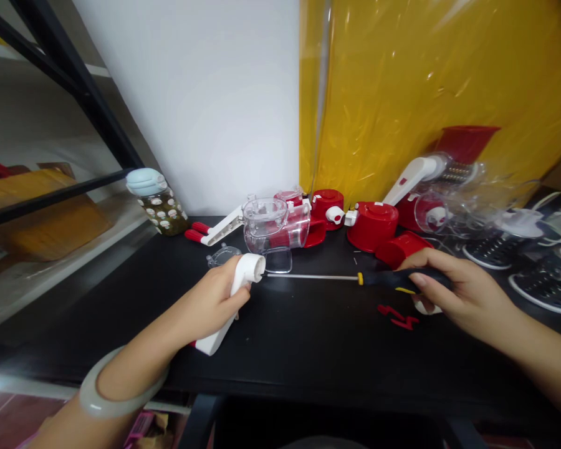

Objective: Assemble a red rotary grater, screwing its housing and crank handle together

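Note:
My left hand (219,296) is closed around a white plastic crank handle (212,342), its round hollow end (255,268) facing right and a bit of red at its lower end. In my right hand (462,290) is a screwdriver (315,277) with a dark handle and yellow collar. Its long shaft points left, the tip at the hollow end; whether it touches inside I cannot tell. A small white part (425,305) shows beneath my right fingers. Red plastic pieces (399,319) lie on the black table just left of that hand.
Behind my hands stand a clear plastic housing (266,227), red bases (374,226), and another white crank (224,227) with red grips. An assembled red grater (467,146) and black-and-white parts (490,246) are at right. A patterned bottle (161,209) stands at back left.

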The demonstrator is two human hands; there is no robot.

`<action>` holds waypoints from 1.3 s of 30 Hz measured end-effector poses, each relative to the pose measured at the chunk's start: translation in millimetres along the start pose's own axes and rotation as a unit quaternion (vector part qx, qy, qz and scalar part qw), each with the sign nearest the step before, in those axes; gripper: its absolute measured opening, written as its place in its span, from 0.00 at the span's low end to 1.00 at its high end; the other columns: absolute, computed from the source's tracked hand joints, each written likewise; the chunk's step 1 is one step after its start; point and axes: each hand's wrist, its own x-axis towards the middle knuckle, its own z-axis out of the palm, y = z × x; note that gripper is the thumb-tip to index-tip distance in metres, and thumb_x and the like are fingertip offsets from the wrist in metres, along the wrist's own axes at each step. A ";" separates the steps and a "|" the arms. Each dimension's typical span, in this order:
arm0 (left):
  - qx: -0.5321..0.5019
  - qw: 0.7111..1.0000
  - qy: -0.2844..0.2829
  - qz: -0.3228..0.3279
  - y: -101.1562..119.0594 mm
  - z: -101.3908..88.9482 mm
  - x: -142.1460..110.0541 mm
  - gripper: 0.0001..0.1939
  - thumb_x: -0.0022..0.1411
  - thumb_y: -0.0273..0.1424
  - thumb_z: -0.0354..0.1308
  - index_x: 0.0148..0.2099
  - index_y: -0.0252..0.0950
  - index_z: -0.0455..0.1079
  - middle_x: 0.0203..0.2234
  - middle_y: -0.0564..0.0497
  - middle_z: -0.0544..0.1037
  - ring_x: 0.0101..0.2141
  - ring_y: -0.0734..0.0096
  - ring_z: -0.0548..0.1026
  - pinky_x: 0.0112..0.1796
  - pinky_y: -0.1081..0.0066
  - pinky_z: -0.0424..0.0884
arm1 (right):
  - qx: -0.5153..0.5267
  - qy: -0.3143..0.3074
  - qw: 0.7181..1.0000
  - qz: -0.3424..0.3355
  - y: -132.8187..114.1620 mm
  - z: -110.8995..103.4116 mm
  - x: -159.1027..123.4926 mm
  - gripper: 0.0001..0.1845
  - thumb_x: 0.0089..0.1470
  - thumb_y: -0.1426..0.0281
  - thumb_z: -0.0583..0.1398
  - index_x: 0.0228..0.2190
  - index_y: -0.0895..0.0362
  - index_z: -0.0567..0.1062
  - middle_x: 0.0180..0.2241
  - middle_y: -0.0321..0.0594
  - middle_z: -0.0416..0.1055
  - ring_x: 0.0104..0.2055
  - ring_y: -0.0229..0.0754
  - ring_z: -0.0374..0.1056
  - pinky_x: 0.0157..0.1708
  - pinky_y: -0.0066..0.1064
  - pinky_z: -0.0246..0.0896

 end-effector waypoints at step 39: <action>-0.237 0.969 -0.038 -0.066 -7.3 0.8 -7.7 0.13 0.66 0.36 0.53 0.50 0.38 0.62 0.30 0.55 0.67 0.23 0.75 0.71 0.23 0.72 0.75 | -0.128 0.057 0.956 -0.256 -9.9 -7.8 1.2 0.16 0.51 0.74 0.66 0.42 0.53 0.74 0.36 0.41 0.73 0.38 0.41 0.71 0.37 0.30 0.67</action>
